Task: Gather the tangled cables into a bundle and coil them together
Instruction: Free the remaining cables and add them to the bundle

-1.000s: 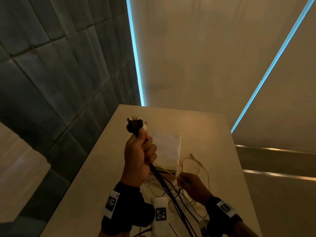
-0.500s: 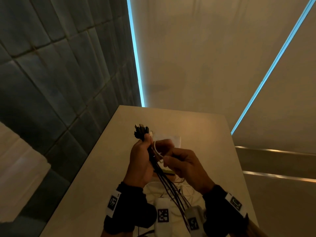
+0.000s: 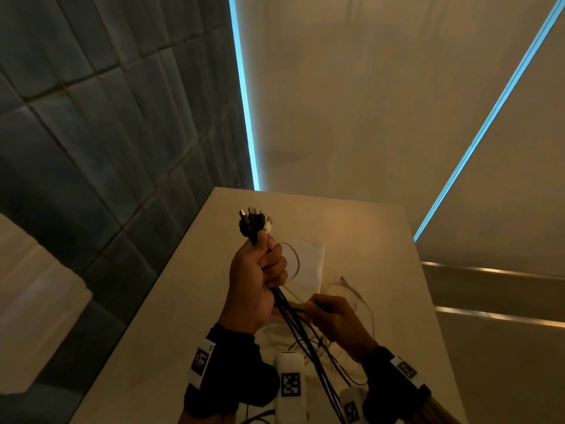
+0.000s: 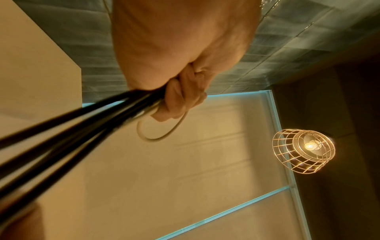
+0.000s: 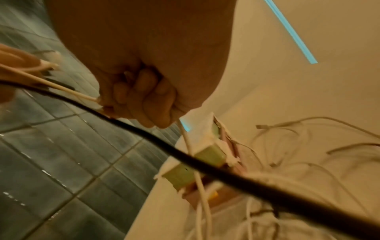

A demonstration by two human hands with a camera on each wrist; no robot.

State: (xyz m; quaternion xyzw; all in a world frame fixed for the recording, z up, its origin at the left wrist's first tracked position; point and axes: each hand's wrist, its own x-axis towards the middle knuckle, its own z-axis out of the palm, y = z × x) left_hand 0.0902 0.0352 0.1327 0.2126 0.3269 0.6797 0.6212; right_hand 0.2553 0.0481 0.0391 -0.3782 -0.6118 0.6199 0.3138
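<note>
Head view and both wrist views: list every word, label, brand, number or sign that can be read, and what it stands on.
No readable words, brands or numbers in any view.
Left wrist band: square black-and-white marker, a pattern, no text.
Right wrist band: the same kind of marker, no text.
White wrist camera housings: coded square markers, no letters.
Black plugs and white cable: no markings legible.

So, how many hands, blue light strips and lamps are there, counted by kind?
Hands: 2, the left hand gripping black cables, the right hand pinching a white cable
Blue light strips: 2
Wire-cage lamp: 1
Total: 5
</note>
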